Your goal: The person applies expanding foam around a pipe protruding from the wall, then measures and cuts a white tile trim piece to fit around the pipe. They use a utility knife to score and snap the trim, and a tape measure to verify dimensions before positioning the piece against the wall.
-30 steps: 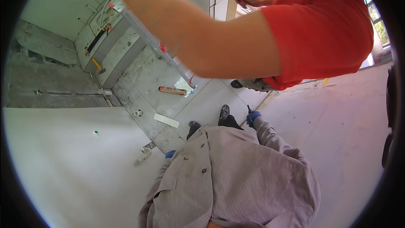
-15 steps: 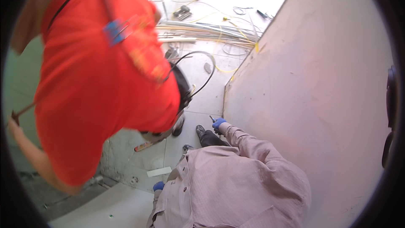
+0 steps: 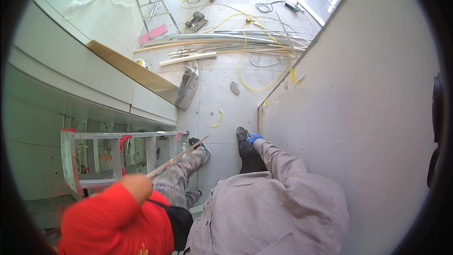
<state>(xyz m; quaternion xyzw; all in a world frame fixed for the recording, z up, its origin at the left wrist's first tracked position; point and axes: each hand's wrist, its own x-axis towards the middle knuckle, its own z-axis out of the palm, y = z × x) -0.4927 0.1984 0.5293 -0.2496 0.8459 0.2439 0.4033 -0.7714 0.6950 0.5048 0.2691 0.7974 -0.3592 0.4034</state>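
My right hand (image 3: 253, 139), in a blue glove, is closed on a small dark tool (image 3: 247, 134), partly hidden, just above my dark shoe (image 3: 240, 133) and beside the pale wall (image 3: 354, 127). My left hand is out of view. To my left a co-worker in a red shirt (image 3: 108, 222) and camouflage trousers has a long thin rod (image 3: 184, 156) slanting up from near the body, beside an aluminium ladder (image 3: 113, 135) with red fittings.
A stepladder (image 3: 160, 12), a bundle of long strips (image 3: 226, 40), a yellow hose (image 3: 264, 88), power tools (image 3: 196, 21) and cables lie beyond. A dust-covered grey object (image 3: 188, 87) leans near a wooden board (image 3: 127, 63). A small grey piece (image 3: 234, 88) sits on the tiles.
The view has swung toward the doorway and tool-strewn floor. The co-worker has moved from beside and above me to the lower left. My left hand has left the view.
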